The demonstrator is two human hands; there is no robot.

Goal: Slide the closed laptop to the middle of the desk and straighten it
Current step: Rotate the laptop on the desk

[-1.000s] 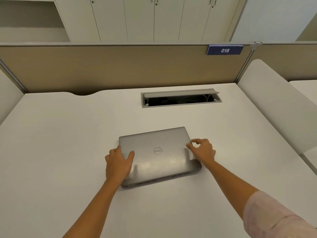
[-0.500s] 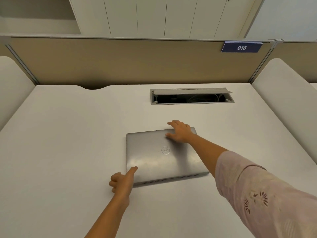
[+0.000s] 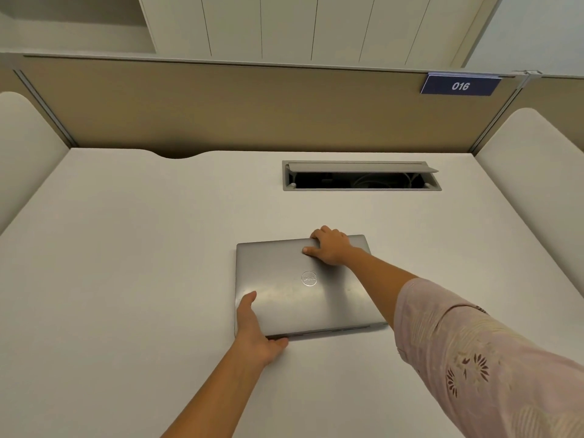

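Note:
A closed silver laptop [image 3: 294, 298] lies flat on the white desk [image 3: 126, 263], near its middle, its edges close to parallel with the desk's back edge. My left hand [image 3: 256, 330] grips the laptop's near left corner, thumb on the lid and fingers curled around the front edge. My right hand [image 3: 331, 246] rests on the far edge, right of centre, with fingers hooked over the back edge and the thumb on the lid.
An open cable slot [image 3: 360, 177] with a raised flap sits in the desk behind the laptop. A beige partition [image 3: 221, 105] with a blue "016" tag [image 3: 460, 86] closes the back. White side panels [image 3: 537, 191] flank the desk on both sides.
My right hand went from the laptop's right side to its far edge. My left hand left the lid, then took hold of the near left corner. The laptop turned squarer to the desk.

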